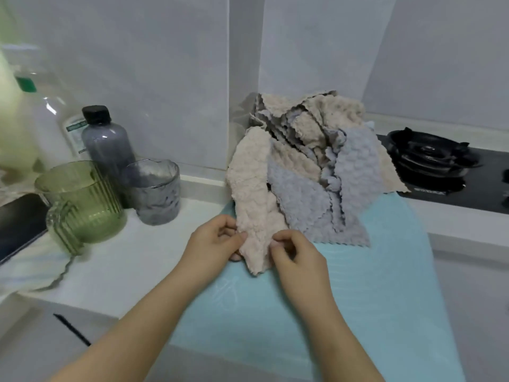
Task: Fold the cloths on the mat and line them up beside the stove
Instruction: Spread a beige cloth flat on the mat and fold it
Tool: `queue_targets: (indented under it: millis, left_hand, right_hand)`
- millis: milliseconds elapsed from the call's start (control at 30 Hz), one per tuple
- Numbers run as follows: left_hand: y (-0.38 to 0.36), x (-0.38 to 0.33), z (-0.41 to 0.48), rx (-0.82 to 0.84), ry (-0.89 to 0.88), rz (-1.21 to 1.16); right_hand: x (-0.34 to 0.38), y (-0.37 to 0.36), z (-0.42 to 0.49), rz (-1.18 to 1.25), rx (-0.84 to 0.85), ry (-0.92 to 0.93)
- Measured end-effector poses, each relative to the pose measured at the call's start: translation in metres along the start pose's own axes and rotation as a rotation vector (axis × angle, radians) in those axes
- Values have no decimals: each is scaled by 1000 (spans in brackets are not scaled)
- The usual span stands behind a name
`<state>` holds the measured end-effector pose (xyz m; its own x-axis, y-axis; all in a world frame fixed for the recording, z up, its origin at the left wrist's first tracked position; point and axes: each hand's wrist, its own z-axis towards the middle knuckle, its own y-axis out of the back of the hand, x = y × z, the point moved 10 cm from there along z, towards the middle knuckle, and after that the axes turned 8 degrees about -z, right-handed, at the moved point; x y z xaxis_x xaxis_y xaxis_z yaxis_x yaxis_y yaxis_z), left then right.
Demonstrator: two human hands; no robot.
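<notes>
Mat point(371, 299): hands point(216, 241) point(296, 253) in pinch on beige cloth point(256, 205)

Left forearm point(129, 329) and right forearm point(327, 326), both bare, run up from the bottom edge and converge toward centre. Left hand point(216, 239) and right hand point(296, 256) sit close together, backs up, fingers curled. Left thumb and fingers pinch the left edge of the beige fluffy textured cloth point(256, 210) near its lower end; right fingertips pinch the same cloth's right edge, directly opposite, wrist roughly straight.
</notes>
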<state>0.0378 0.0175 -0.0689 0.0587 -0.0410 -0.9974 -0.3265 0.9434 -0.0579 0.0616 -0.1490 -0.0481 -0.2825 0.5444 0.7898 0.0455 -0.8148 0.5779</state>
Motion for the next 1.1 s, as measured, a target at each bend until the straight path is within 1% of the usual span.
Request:
queue_targets:
  millis: [100,233,400,467,533,600,667,733,833,900,967,1000,1100]
  left_hand:
    - [-6,-7,-7,62,-69,-20]
    - [-11,-11,-10,106,-123,15]
    - [-14,-15,-11,127,-136,11]
    - [-11,-18,-11,96,-144,-31]
    - [-4,-23,-10,27,-164,-115]
    - [2,-26,-9,-25,-178,-205]
    - [4,-26,-8,-42,-184,-227]
    - [6,-26,-7,-57,-188,-223]
    - [12,-26,-5,-110,-186,-231]
    - [16,-24,-5,-140,-171,-217]
    - [15,-21,-3,-124,-164,-181]
    - [13,-20,-3,-102,-166,-147]
    - [9,-21,-5,-75,-173,-90]
  right_hand:
    - [5,3,-7,30,-24,46]
    - [11,1,-11,43,-2,93]
    - [10,-14,-5,-74,45,152]
    - [12,-10,-5,-84,19,184]
    - [17,1,-7,-68,-54,209]
    - [21,12,-11,39,-121,221]
    - [28,16,-16,91,-147,265]
    - [36,9,-22,37,-99,336]
    - [42,-10,-28,-15,59,412]
    - [41,-10,-27,52,80,392]
    - [36,-2,-24,93,16,336]
    - [32,2,-23,56,-31,298]
    - [15,15,-15,-190,-197,167]
